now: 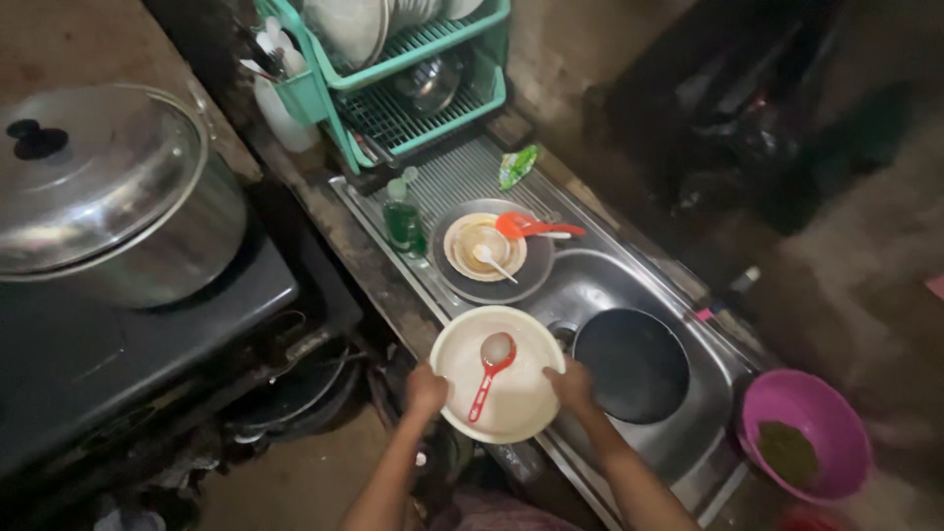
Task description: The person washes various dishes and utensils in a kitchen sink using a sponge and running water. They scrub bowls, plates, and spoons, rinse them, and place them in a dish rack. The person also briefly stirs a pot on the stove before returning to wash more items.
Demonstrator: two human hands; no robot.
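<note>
Both my hands grip a wide cream bowl [516, 393] by its rim, over the near end of a steel sink [688, 433]. My left hand [426, 389] clasps the left edge, my right hand [570, 383] the right edge. A red-handled ladle [490, 369] with a pale scoop lies inside the bowl. To the right, in the sink basin, sits a dark round pan [631, 364].
On the drainboard a grey plate [531, 280] carries a cream dish, a white spoon and an orange ladle [531, 227]. A green bottle [402, 218] stands beside it. A teal dish rack [413, 79] is at the back, a big lidded steel pot [108, 197] on the left, a pink basin [804, 433] on the right.
</note>
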